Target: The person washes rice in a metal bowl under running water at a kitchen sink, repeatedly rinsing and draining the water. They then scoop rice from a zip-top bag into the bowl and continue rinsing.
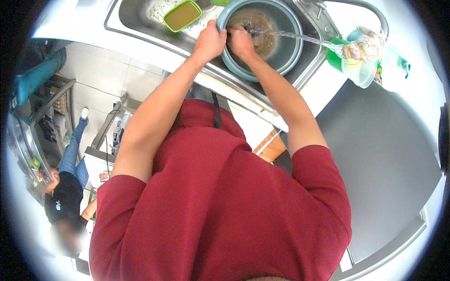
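Note:
A round grey-blue basin (294,51) stands in the metal sink. My left hand (209,43) is closed round its left rim, the thumb near the edge. Down inside the basin is my right hand (241,42), close to the left wall and beside the cloudy brown water (264,43). Its fingers are hidden, so whatever they touch cannot be made out. A stream of water (300,36) crosses from the right and falls beside that hand. Left of the basin sits a green-rimmed rectangular container (183,16) of brownish liquid.
Dark specks dot the metal sink (140,14). A curved tap pipe (382,16) rises at the right, near a bunched whitish cloth-like thing (365,45) and a translucent cup (361,72). A dark grey panel (379,164) lies lower right. Another person (68,196) stands at left by metal shelving (58,100).

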`<state>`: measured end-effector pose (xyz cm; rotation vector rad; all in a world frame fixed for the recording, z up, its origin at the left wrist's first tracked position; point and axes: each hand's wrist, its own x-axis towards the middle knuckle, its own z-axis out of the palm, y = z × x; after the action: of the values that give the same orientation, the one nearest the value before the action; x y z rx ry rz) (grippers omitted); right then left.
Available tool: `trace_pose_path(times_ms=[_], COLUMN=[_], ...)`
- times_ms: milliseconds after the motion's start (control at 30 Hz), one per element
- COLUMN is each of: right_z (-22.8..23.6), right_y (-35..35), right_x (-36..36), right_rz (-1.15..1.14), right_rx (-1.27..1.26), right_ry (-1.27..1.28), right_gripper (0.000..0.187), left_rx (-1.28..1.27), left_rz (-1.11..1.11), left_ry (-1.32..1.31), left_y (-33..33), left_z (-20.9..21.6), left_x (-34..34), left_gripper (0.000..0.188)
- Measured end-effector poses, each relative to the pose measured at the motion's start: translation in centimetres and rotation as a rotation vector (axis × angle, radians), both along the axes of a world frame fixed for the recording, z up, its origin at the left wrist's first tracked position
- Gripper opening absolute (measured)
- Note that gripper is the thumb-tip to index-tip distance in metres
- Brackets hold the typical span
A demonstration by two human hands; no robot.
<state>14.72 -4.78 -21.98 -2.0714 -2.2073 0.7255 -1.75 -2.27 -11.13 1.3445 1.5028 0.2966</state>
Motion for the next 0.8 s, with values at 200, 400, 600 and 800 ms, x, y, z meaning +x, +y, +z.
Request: trace_pose_path(times_ms=[200,400,600,800], right_z=[-0.7,1.5,1.9,2.5], right_y=[6.9,0.1,-1.7,-2.2], right_x=[2.0,6.8,7.5,7.5], right_rz=[-0.314,-0.053,0.037,0.075], right_rx=[0.239,-0.182,-0.243,-0.255], right_ry=[-0.114,0.061,0.116,0.139], right_gripper=[0.035,0.037,0.036,0.035], left_rx=[0.288,0.38,0.474,0.539], left_rz=[-0.14,-0.366,-0.559,-0.747], left_ry=[-0.077,-0.103,-0.059,-0.014], left_y=[2.1,-1.2,-5.4,-6.2], left_z=[5.9,11.4,12.7,12.4], left_x=[-0.3,4.8,5.2,4.6], left_gripper=[0.037,0.022,0.017,0.021])
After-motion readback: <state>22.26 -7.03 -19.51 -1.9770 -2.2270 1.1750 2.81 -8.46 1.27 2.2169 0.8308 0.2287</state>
